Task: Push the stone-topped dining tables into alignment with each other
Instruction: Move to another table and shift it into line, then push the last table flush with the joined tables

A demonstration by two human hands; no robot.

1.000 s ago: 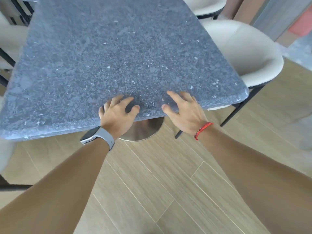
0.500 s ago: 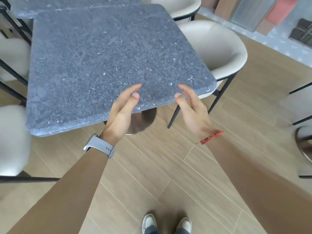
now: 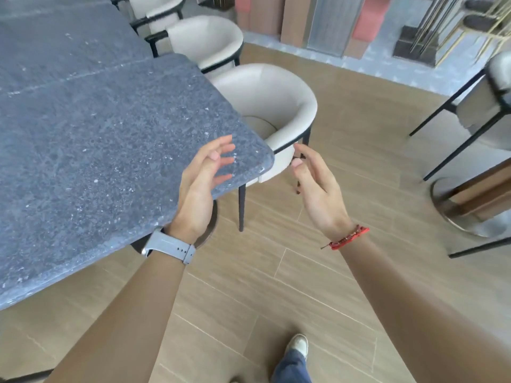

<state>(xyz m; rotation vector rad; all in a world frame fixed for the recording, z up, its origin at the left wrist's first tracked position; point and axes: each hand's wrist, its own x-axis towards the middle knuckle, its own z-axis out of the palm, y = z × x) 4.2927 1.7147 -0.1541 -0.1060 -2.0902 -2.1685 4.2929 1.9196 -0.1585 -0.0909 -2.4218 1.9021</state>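
The near stone-topped table has a speckled blue-grey top and fills the left of the head view. A second stone-topped table lies behind it, and a thin seam runs between the two tops. My left hand, with a grey watch at the wrist, hovers over the near table's right front corner, fingers loose and holding nothing. My right hand, with a red cord bracelet, hangs in the air just right of that corner, fingers relaxed, touching nothing.
Three cream tub chairs with black legs stand along the tables' right side, the nearest chair tucked by the corner. Another table's round metal base and a chair are at the far right. Wood-look floor lies below me.
Both hands have lifted off the near table's front edge and now hang free. My view has swung right and back, so the table corner and side chairs show.
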